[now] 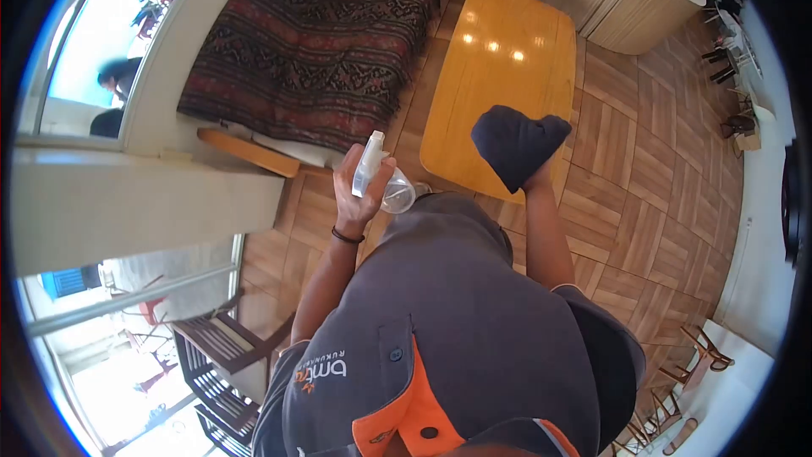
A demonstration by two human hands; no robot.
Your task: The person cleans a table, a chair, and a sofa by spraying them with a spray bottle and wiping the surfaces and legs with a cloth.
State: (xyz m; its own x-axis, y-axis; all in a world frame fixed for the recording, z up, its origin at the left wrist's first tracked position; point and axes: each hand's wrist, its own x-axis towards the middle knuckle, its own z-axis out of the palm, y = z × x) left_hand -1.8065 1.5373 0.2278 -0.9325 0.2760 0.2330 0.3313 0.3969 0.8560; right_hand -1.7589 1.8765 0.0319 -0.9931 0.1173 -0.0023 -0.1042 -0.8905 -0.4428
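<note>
Left hand point(359, 190) raised, fingers wrapped round clear spray bottle point(381, 178), nozzle up. Right hand point(529, 171) hidden inside dark cloth point(516, 145), apparently bunched in its grip, at near edge of wooden bench point(499, 59). Patterned sofa point(313, 42) beyond left hand. Wood parquet floor point(651, 203) right of right hand.

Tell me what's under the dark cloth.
The dark blue cloth drapes over the right hand, hiding it completely; only the forearm shows below. Beneath it lies the glossy yellow wooden table, though whether the cloth touches it is unclear.
</note>
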